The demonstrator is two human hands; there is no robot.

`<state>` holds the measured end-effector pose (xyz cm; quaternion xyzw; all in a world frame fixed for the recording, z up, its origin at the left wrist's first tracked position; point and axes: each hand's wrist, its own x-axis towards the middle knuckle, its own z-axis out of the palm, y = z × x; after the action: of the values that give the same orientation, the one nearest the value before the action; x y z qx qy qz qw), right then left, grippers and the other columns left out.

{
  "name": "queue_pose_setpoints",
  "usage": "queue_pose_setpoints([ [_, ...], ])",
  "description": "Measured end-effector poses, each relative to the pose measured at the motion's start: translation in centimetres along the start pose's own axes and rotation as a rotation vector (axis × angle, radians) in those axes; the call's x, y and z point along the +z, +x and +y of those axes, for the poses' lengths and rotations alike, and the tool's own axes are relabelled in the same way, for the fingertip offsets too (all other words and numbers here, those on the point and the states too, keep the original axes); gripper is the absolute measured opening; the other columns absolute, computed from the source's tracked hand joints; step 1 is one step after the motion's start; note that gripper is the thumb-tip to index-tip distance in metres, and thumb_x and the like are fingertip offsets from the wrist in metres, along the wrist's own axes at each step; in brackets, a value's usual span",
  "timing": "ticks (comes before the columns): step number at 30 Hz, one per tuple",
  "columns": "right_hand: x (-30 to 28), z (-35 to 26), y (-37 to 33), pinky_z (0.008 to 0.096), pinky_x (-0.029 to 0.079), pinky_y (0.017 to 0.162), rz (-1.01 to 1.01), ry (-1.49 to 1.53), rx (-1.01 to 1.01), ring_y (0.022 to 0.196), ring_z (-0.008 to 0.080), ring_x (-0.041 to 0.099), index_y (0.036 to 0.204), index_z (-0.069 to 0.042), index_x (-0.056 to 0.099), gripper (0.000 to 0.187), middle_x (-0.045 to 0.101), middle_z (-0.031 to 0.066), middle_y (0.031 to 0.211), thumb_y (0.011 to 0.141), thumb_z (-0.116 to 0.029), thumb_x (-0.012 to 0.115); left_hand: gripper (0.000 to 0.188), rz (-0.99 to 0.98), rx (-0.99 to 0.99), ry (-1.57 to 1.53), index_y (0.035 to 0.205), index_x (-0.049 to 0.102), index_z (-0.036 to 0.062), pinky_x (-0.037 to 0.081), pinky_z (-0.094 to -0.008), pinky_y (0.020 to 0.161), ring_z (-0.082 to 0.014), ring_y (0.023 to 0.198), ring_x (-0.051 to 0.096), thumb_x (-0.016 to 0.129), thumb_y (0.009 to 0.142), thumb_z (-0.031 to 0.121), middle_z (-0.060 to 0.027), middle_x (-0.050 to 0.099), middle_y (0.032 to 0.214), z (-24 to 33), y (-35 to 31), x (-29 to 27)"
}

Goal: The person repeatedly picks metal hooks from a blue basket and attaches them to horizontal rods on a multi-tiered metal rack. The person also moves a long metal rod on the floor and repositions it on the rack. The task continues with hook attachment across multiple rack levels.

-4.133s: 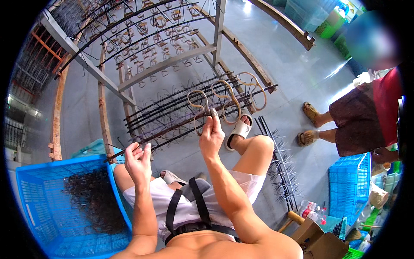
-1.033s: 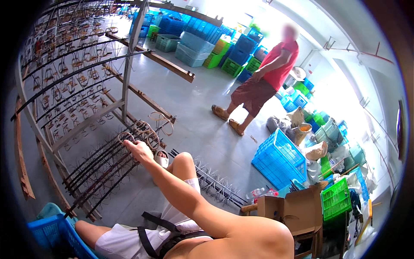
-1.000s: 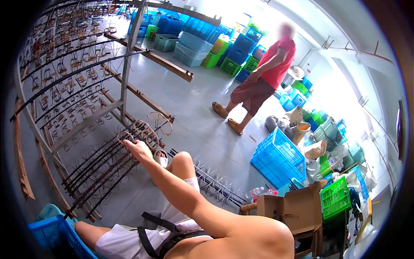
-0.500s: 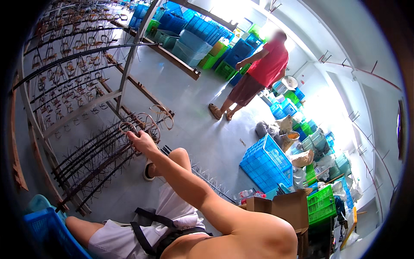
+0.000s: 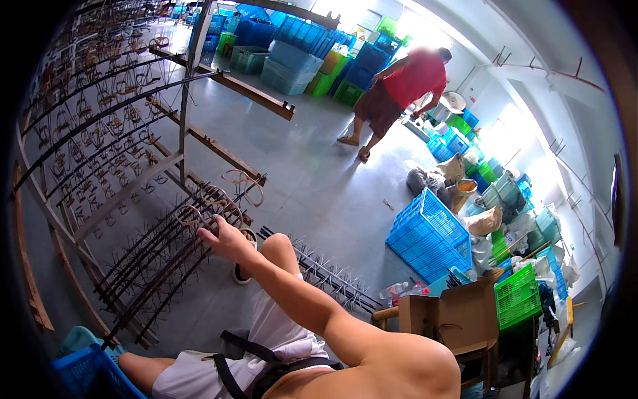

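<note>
My right arm stretches up and left across the view, and my right hand (image 5: 228,241) is at the end of a low stack of dark rods. Its thumb and fingers are pressed together beside several thin brownish loops (image 5: 215,199); what exactly they pinch is too small to make out. The dark rods (image 5: 149,272), bristling with short wire prongs, lie on the lower bars of a metal rack (image 5: 185,126). My left hand is out of view.
Higher rods on the rack carry many hanging wire pieces (image 5: 100,113). A person in a red top (image 5: 413,83) is across the floor. A blue crate (image 5: 428,236), a cardboard box (image 5: 458,319) and a green crate (image 5: 518,299) stand to the right. More pronged rods (image 5: 319,269) lie near my foot.
My right hand has drawn slightly back toward me, and the nearby loops have shifted a little with it. The person in red has turned and stepped. My view has shifted slightly.
</note>
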<state>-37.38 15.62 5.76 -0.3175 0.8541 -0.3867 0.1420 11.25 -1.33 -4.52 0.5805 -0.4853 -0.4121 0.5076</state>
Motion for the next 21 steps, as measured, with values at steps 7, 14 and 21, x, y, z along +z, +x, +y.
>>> queue_pose_setpoints([
  [7, 2.5, -3.9, -4.9, 0.0442, 0.037, 0.092, 0.374, -0.055, -0.442, 0.108, 0.0380, 0.041, 0.117, -0.001, 0.044, 0.052, 0.044, 0.0206, 0.116, 0.075, -0.021, 0.068, 0.042, 0.179, 0.022, -0.045, 0.126, 0.046, 0.0055, 0.044, -0.0378, 0.089, -0.0265, 0.107, 0.053, 0.045, 0.092, 0.030, -0.0183, 0.053, 0.117, -0.5, -0.8, -4.6],
  [14, 14.6, -7.3, -9.3, 0.0448, 0.041, 0.086, -0.616, 0.300, -0.705, 0.098, 0.0392, 0.051, 0.109, 0.001, 0.048, 0.037, 0.052, 0.0221, 0.101, 0.082, -0.020, 0.060, 0.054, 0.316, -0.238, -0.519, 0.138, 0.033, 0.0113, 0.031, -0.0451, 0.104, -0.0327, 0.125, 0.039, 0.038, 0.093, 0.042, -0.0189, 0.039, 0.135, -2.2, -0.9, -13.9],
  [21, 16.6, -12.1, -13.4, 0.0303, 0.048, 0.068, -0.816, 0.496, -0.604, 0.079, 0.0188, 0.057, 0.106, 0.001, 0.049, 0.024, 0.054, 0.0135, 0.093, 0.087, -0.009, 0.059, 0.026, -0.192, -0.325, -0.984, 0.077, 0.055, 0.0133, 0.023, -0.0215, 0.043, -0.0049, 0.046, 0.031, 0.052, 0.091, 0.035, 0.0070, 0.035, 0.053, 8.8, -8.1, -3.1],
])
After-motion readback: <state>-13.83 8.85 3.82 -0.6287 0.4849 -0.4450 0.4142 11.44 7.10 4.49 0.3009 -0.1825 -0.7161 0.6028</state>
